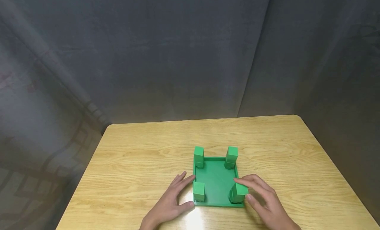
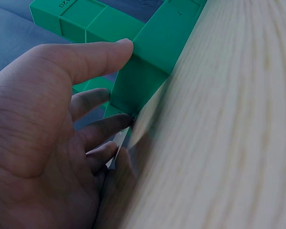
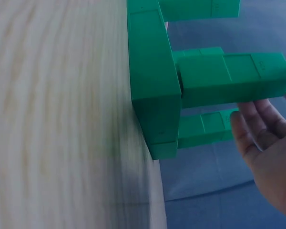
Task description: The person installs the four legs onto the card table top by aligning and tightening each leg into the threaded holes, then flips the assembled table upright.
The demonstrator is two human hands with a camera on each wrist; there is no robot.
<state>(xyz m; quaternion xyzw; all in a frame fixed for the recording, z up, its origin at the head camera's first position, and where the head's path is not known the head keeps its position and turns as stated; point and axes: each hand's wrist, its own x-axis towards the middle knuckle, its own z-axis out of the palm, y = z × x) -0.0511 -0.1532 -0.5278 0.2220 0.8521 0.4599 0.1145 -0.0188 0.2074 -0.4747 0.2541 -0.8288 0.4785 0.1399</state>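
Head looks down; 2 wrist views close on green stand.

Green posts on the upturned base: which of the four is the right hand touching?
The near-right post, at the corner nearest the person. The right hand has fingers on it; the left hand is beside the near-left post, and the two far posts stand untouched.
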